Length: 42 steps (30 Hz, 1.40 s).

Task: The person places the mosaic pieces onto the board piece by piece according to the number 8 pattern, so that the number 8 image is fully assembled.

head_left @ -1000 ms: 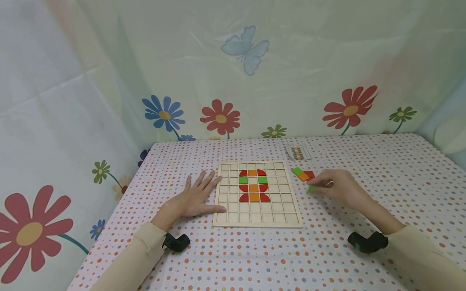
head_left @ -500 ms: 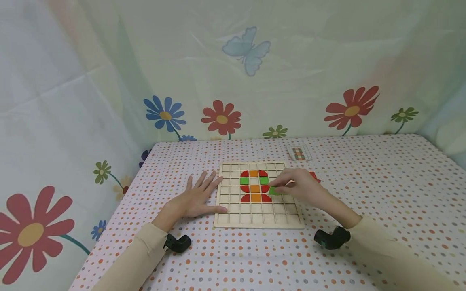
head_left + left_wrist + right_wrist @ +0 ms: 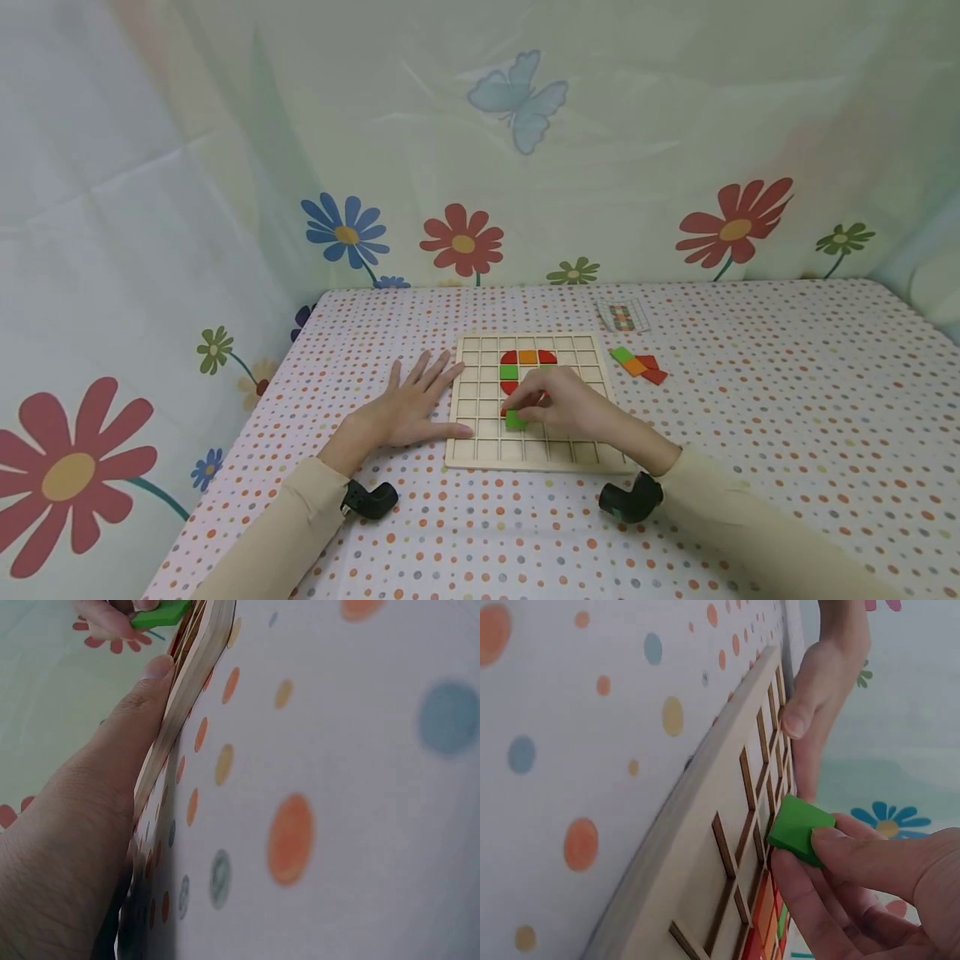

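A square wooden grid board [image 3: 480, 460] lies on the dotted cloth. Red, orange and green tiles sit in its middle cells, partly covered by my right hand [image 3: 564, 404]. Between thumb and fingers this hand pinches a green square tile [image 3: 801, 827], held over the cells just below the tile pattern. My left hand [image 3: 408, 408] lies spread at the board's left side, its thumb and fingertips resting on the edge. In the left wrist view the left thumb [image 3: 139, 705] presses along the board's rim.
Right of the board lie a loose green tile [image 3: 622, 355], an orange tile [image 3: 634, 367] and red tiles [image 3: 655, 377]. Behind them is a small printed pattern card [image 3: 622, 316]. A flowered curtain [image 3: 630, 167] stands at the table's back edge.
My right hand has carried the green tile leftward from beside the loose tiles to over the board's lower middle. My left hand has stayed at the board's edge.
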Motion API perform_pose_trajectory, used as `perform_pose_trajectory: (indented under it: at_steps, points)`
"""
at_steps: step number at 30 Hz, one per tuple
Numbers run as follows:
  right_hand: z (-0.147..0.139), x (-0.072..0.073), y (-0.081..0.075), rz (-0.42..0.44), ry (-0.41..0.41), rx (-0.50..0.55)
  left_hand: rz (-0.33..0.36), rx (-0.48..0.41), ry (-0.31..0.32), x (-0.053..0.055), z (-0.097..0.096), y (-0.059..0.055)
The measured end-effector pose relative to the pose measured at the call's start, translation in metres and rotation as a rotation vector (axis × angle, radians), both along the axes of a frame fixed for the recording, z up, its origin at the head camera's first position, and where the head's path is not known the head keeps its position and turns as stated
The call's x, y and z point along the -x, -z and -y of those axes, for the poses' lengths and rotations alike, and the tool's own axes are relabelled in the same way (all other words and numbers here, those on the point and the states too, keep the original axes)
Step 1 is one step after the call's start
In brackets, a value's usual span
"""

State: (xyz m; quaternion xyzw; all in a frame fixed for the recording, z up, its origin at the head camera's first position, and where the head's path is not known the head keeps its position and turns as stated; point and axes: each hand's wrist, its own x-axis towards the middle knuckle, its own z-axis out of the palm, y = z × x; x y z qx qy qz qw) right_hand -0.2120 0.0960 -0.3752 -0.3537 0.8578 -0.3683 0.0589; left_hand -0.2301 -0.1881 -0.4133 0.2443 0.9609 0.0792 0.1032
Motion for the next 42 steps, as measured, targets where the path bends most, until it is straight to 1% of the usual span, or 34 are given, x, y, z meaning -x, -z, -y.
perform_pose_trajectory:
  at_steps: [5,11,16,22,30,38,42]
  points:
    - [0.002,0.000,0.002,0.043,-0.011,0.010,0.002,0.007,0.004,0.000,-0.002,-0.001]
    - [0.004,0.001,0.002,0.035,-0.010,-0.005,0.005,0.009,0.003,0.001,0.000,0.000]
    - [0.006,0.001,0.003,0.019,-0.027,0.010,0.005,0.006,0.006,0.001,0.002,0.000]
    - [0.008,0.000,0.004,0.041,-0.024,0.016,0.008,0.007,0.010,0.001,0.002,-0.001]
    - [0.010,-0.001,0.001,0.009,-0.026,-0.031,0.005,0.005,0.010,0.002,0.002,0.000]
    - [0.014,-0.001,-0.001,0.034,0.005,-0.069,-0.001,0.001,0.007,0.000,0.001,-0.001]
    - [0.013,-0.001,-0.001,0.033,0.007,-0.080,-0.002,0.002,0.010,0.000,0.000,-0.002]
